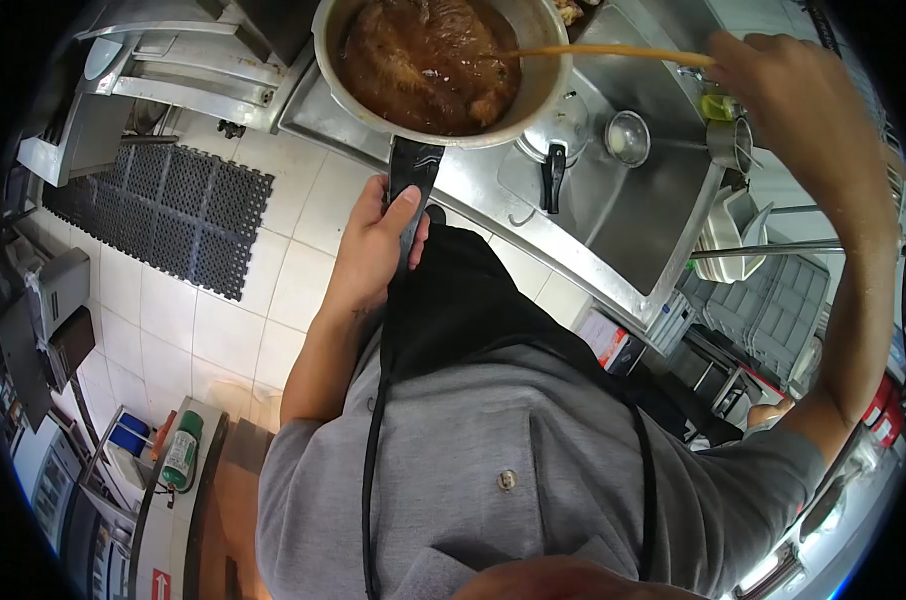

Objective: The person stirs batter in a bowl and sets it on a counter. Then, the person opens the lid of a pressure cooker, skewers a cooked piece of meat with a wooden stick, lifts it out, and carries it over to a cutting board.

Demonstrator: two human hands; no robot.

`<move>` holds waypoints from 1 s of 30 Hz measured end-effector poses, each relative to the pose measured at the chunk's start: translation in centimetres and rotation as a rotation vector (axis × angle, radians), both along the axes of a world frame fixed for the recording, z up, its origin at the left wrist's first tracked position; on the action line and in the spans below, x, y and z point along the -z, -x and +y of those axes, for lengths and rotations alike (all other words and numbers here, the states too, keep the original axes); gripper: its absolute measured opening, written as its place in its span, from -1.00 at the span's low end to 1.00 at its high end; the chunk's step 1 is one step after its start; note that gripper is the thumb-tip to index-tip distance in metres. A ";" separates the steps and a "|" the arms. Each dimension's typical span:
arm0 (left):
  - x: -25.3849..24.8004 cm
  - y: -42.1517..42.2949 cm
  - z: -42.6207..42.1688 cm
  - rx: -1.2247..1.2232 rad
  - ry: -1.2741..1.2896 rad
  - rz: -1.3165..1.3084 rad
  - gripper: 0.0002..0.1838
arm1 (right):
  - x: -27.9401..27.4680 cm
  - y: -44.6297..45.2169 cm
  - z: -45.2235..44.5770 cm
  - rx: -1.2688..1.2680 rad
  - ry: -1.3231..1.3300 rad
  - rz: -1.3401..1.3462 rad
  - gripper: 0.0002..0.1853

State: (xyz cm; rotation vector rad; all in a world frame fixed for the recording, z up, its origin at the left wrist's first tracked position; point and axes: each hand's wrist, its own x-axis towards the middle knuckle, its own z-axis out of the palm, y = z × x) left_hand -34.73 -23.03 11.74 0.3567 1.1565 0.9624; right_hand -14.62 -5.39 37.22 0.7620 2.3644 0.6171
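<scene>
My left hand (378,235) is wrapped round the black handle (413,165) of a metal cooking pot (543,45) at the top of the view. Inside the pot lies a large piece of meat (413,55) in brown sauce. My right hand (788,105), raised on the far side, grips the end of a long wooden spoon (613,50). The spoon reaches across the rim to the meat; its tip is not clearly visible in the sauce. Below the pot's right side rests a metal lid (563,125) with a black handle (553,180).
A steel sink (633,215) holds a small round strainer (628,138). Pale plastic containers (725,235) and a grey rack (773,305) stand to its right. A black rubber mat (173,210) covers floor tiles at left. A green canister (181,450) lies on a ledge at lower left.
</scene>
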 end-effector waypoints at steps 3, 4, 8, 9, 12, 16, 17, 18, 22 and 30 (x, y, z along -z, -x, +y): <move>0.0 0.0 0.0 -0.009 -0.006 -0.022 -0.79 | 1.4 0.2 -0.1 -0.193 -0.041 0.021 -0.94; 0.1 0.0 -0.1 -0.011 -0.006 -0.023 -0.79 | 1.7 0.5 -0.3 -0.195 -0.041 0.020 -0.94; 0.3 0.0 -0.2 -0.019 -0.018 -0.023 -0.78 | 2.2 2.1 -0.6 -0.226 -0.079 -0.015 -0.93; 0.3 0.0 -0.2 -0.018 -0.021 -0.020 -0.78 | 2.1 2.2 -0.6 -0.222 -0.097 -0.038 -0.92; 0.3 0.0 -0.2 -0.021 -0.014 -0.024 -0.76 | 1.2 2.9 -0.4 -0.252 -0.093 -0.082 -0.91; 0.3 0.0 -0.2 -0.025 -0.005 -0.022 -0.76 | 0.1 7.7 -0.7 0.259 0.165 -0.411 -0.84; 0.5 0.0 -0.2 -0.025 -0.011 -0.025 -0.76 | 1.4 5.5 -0.4 0.037 0.103 -0.307 -0.81; 0.5 0.0 -0.2 -0.026 -0.016 -0.028 -0.75 | 2.0 4.9 -0.3 -0.075 0.076 -0.254 -0.79; 0.4 0.0 -0.1 -0.022 -0.016 -0.035 -0.76 | 3.5 4.9 0.1 -0.281 -0.001 -0.133 -0.77; 0.2 -0.1 -0.2 -0.038 -0.014 -0.024 -0.79 | 6.4 6.0 -0.2 -0.227 0.286 -0.081 -0.92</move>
